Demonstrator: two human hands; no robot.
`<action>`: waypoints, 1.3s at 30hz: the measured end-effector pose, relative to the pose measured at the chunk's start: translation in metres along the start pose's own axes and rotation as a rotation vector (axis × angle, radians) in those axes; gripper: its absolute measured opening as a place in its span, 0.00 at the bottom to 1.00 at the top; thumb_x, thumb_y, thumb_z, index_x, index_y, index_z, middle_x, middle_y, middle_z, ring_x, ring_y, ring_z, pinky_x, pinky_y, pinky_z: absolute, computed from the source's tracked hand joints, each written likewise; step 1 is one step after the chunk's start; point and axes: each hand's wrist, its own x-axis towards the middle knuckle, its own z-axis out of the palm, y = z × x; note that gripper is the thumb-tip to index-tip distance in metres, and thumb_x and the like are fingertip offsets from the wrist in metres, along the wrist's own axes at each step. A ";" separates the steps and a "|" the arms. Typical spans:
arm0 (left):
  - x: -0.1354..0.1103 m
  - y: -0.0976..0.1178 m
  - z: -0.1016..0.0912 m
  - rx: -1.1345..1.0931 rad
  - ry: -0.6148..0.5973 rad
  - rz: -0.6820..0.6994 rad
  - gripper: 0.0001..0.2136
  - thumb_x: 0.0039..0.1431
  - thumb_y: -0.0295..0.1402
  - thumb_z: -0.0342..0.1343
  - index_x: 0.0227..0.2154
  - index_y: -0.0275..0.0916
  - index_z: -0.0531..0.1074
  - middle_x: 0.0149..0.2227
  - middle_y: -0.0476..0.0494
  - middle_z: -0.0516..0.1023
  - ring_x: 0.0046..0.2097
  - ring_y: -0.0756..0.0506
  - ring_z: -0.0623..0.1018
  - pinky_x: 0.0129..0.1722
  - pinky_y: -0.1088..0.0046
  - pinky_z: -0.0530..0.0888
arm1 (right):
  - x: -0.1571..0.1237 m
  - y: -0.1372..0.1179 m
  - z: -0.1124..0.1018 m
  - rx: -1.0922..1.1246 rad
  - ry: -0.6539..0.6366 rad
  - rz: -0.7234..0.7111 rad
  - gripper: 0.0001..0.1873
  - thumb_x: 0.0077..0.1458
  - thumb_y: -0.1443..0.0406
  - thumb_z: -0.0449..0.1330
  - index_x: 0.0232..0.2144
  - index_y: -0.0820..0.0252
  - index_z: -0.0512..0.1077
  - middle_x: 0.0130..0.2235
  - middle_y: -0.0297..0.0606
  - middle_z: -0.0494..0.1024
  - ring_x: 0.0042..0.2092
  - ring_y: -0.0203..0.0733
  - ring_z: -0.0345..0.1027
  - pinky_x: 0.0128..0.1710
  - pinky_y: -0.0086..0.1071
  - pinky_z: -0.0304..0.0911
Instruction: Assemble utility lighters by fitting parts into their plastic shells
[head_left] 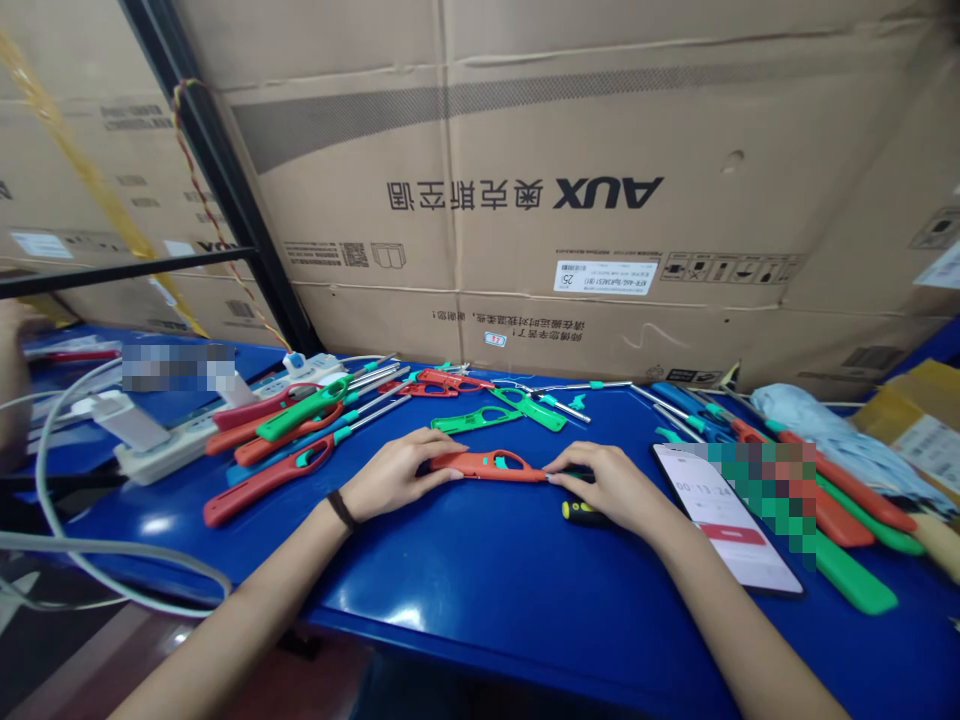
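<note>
Blue worktable (480,580) against stacked cardboard cartons (600,200). Red lighter shell (487,464) lies flat at centre, long axis left-right across the body. Left hand (394,475) pinches its left end, fingers curled closed on it; right hand (611,485) grips the right end, fingers bent down over it, and also covers a yellow-black screwdriver (581,512) just under the palm. Both hands equally near. Phone (724,515) just right of the right hand; assembled lighters (285,440) piled to the left

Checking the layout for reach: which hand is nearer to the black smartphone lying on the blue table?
Right. The right hand sits just beside the black smartphone; the left hand is across the red lighter handle.
</note>
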 end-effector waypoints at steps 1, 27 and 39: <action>0.000 0.000 0.000 -0.004 0.007 0.004 0.16 0.63 0.41 0.51 0.50 0.41 0.70 0.47 0.41 0.74 0.47 0.43 0.74 0.49 0.65 0.72 | 0.000 0.000 0.000 -0.005 0.003 0.000 0.07 0.55 0.64 0.59 0.35 0.53 0.77 0.39 0.35 0.79 0.42 0.42 0.72 0.41 0.33 0.64; 0.007 0.004 0.008 0.091 0.090 0.128 0.10 0.60 0.38 0.56 0.44 0.45 0.74 0.45 0.44 0.73 0.48 0.44 0.71 0.53 0.59 0.64 | -0.001 0.002 -0.001 -0.038 -0.031 -0.023 0.08 0.57 0.64 0.57 0.38 0.52 0.76 0.42 0.36 0.77 0.42 0.42 0.71 0.42 0.34 0.63; 0.006 0.001 0.011 0.091 0.098 0.117 0.11 0.61 0.39 0.56 0.44 0.46 0.75 0.41 0.44 0.72 0.44 0.44 0.71 0.46 0.64 0.68 | -0.001 0.001 0.000 0.016 -0.046 -0.039 0.10 0.58 0.63 0.57 0.39 0.53 0.77 0.41 0.37 0.76 0.42 0.41 0.70 0.43 0.33 0.63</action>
